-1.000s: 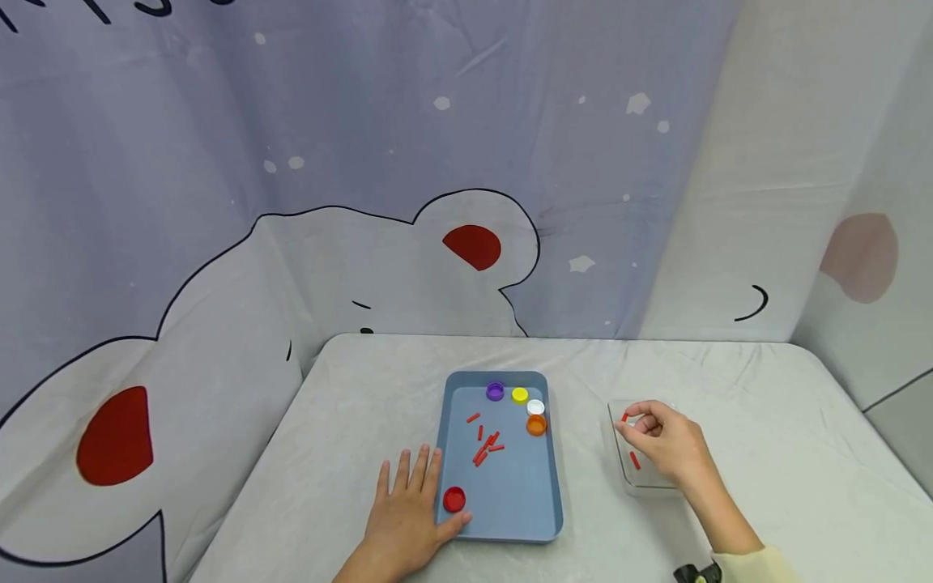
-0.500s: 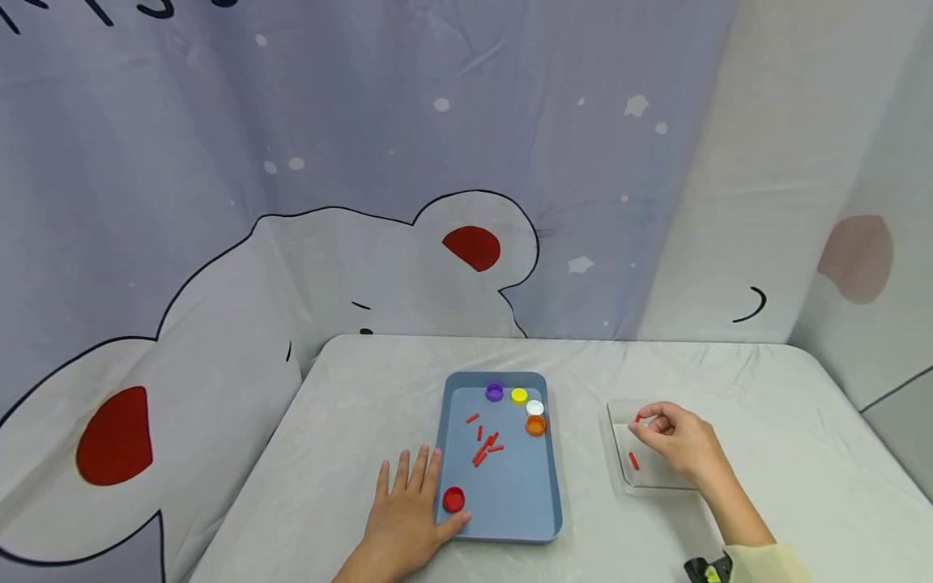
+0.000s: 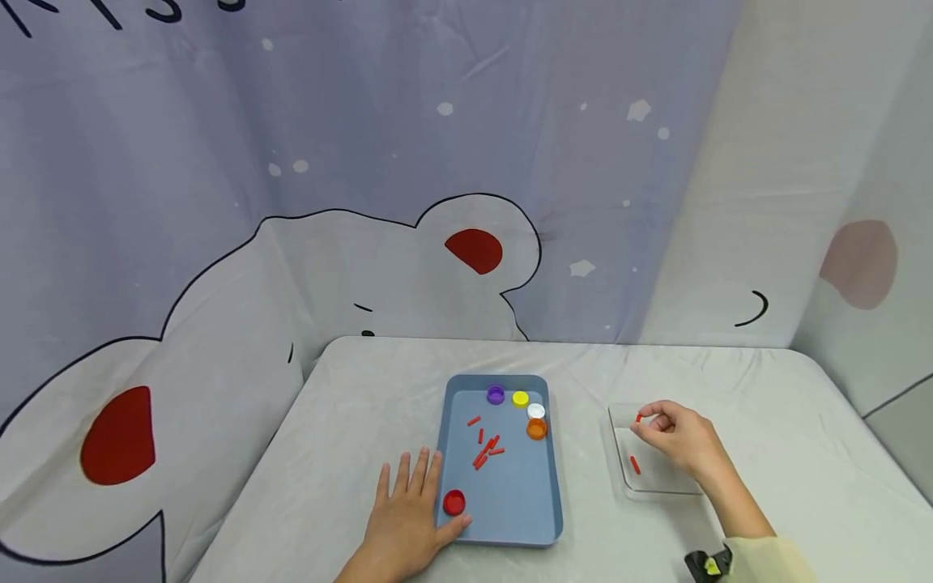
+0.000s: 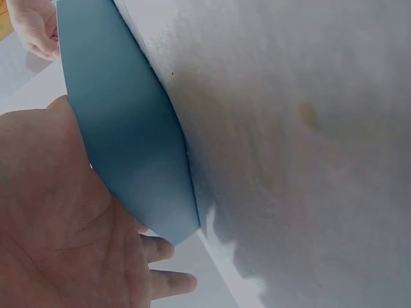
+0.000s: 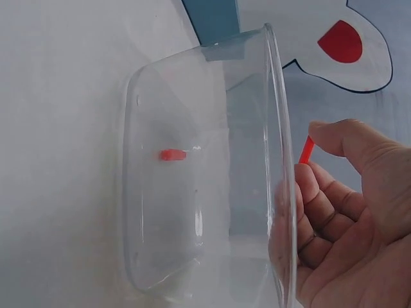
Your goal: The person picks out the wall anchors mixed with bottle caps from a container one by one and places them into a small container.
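Observation:
My right hand (image 3: 679, 437) pinches a small red stick (image 5: 307, 149) between thumb and fingertips, above a clear plastic container (image 3: 658, 488). Through the container's wall, in the right wrist view, another red stick (image 5: 173, 154) shows at its bottom. My left hand (image 3: 403, 522) is spread with straight fingers at the near left corner of a blue-grey tray (image 3: 521, 506), its thumb over the rim. Close to that thumb sits a red round cap (image 3: 454, 502). In the left wrist view, the palm (image 4: 58, 212) faces the tray's outer side.
Several loose red sticks (image 3: 487, 447) lie mid-tray. Along the tray's far right side are a purple cap (image 3: 496, 394), a yellow cap (image 3: 520, 399), a white cap (image 3: 535, 412) and an orange cap (image 3: 536, 429). A white cloth (image 3: 394, 389) covers the table.
Over the container, my right hand has shifted slightly right with the pinched red stick, then stayed nearly still. My left hand keeps its place at the tray.

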### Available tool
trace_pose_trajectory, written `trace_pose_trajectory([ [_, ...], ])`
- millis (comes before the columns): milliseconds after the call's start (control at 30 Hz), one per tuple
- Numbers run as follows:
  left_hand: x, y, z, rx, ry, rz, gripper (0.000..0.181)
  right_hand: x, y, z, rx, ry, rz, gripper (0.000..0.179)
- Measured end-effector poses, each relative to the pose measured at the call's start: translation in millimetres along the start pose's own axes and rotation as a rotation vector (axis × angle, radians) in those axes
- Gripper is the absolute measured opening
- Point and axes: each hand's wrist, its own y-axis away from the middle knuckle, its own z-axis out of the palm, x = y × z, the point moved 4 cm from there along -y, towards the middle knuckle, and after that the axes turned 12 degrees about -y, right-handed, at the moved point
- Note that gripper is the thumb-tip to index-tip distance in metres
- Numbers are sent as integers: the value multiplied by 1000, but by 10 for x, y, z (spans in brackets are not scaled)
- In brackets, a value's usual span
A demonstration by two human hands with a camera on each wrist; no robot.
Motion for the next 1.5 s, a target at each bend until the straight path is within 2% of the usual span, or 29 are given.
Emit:
trace_pose_trajectory([
  [233,1,-14,8,-24,-9,-2,103,-2,-14,1,-11,-5,1,35],
  [467,3,0,-12,-9,-6,1,102,-73,6,82,-4,-37,-8,32],
  [800,1,-2,-2,-1,1,1,103,-286,40,334,-59,-123,7,33],
  [1067,3,11,-3,14,3,11,102,-418,34,530,-49,-132,-21,26],
  [1500,1,10,3,17,-7,9,102,-630,40,833,-95,-187,-18,22],
])
